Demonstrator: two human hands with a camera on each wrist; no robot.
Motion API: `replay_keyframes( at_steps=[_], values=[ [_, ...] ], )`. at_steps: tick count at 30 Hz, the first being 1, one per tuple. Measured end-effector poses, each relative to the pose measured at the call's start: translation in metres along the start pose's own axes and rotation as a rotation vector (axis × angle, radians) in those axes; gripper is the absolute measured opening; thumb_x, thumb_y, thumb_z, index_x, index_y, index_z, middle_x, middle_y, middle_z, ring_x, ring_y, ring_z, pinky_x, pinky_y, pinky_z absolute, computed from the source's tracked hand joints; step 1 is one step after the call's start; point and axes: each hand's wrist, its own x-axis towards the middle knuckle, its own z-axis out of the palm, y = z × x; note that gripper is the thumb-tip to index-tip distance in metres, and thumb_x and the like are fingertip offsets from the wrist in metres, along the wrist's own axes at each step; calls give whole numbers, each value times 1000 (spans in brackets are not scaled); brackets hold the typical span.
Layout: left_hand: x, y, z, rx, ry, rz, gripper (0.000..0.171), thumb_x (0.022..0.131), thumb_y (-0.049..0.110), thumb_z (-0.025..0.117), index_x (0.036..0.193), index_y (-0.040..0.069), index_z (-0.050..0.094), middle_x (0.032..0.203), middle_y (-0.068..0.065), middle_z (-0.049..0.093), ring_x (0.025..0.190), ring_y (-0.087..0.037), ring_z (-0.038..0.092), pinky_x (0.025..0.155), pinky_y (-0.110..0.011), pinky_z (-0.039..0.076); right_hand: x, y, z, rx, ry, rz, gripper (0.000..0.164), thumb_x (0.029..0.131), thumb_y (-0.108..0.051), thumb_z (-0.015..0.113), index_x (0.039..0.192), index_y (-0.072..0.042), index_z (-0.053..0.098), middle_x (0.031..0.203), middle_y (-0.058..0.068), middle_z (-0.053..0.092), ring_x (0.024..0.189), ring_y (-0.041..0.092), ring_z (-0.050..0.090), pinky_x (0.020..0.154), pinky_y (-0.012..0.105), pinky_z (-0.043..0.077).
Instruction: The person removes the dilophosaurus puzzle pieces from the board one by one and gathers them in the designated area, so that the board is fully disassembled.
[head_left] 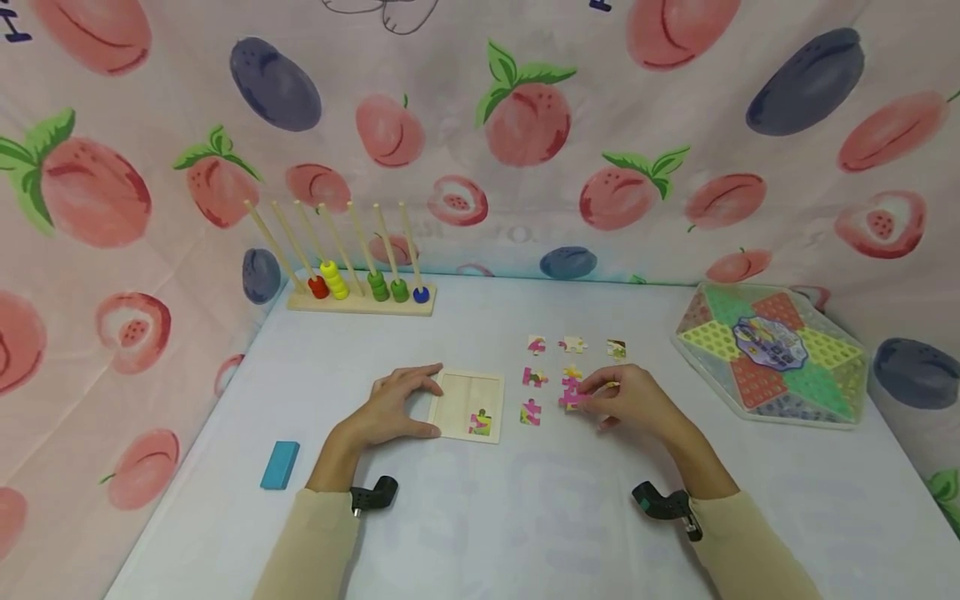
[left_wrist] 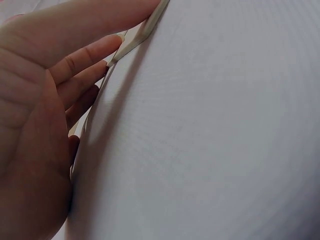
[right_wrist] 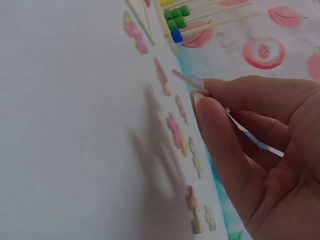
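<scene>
My left hand (head_left: 393, 407) rests at the left side of a square wooden puzzle tray (head_left: 459, 400), thumb near its near-left corner and fingers along the far-left part of the rim. One pink and green jigsaw piece (head_left: 480, 423) lies in the tray's near-right corner. To the right, the thumb and index finger of my right hand (head_left: 626, 396) pinch a thin jigsaw piece (right_wrist: 186, 80), seen edge-on and raised off the table in the right wrist view. Below it lie several loose pieces, among them a pink one (head_left: 531, 412) and a pale one (head_left: 573, 344).
A wooden bead stand (head_left: 360, 307) with coloured beads on pegs stands at the back left. At the right lies a clear-lidded polygonal case (head_left: 768, 350) with coloured sections. A blue block (head_left: 280, 465) lies left of my left forearm. Fruit-print cloth (head_left: 465, 133) hangs behind the table.
</scene>
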Motion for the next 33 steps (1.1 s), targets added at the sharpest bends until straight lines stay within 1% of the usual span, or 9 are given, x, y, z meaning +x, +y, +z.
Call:
replay_keyframes(
  at_steps=[3,6,10,13,20,33],
  values=[
    [0,1,0,-2,2,-1,48,72,28,92,113,24,68,165,-1,41,154,-33,29,120,-58,13,-2,4,5,-18,5,42,23,89,-19,79,105,-4,75,101,13,73,63,19,70,62,31,62],
    [0,1,0,1,3,0,47,72,28,92,113,24,68,165,-1,41,154,-32,29,120,-58,13,-1,5,11,-36,30,93,22,88,-21,80,104,-6,75,93,9,73,59,17,67,61,28,60],
    [0,1,-1,2,3,5,48,73,29,92,113,24,67,165,-1,41,153,-32,29,120,-57,13,-1,5,17,-73,55,119,21,89,-20,79,103,-6,74,90,8,71,57,14,64,59,26,58],
    [0,1,-1,3,2,7,48,72,29,92,113,23,67,165,-1,41,153,-33,29,120,-57,13,-1,4,20,-102,62,120,21,89,-19,78,103,-4,73,91,9,70,56,13,63,59,26,58],
    [0,-1,1,5,1,9,48,72,29,92,113,25,67,165,0,41,154,-32,29,120,-57,12,-2,1,25,-132,75,127,21,89,-18,78,103,-3,71,89,9,69,54,14,62,58,26,57],
    [-1,-1,1,5,3,7,48,72,30,92,113,24,68,165,0,40,154,-32,29,119,-57,12,-1,-6,27,-211,84,116,17,90,-15,77,100,-3,70,86,7,67,52,13,60,54,26,53]
  ],
)
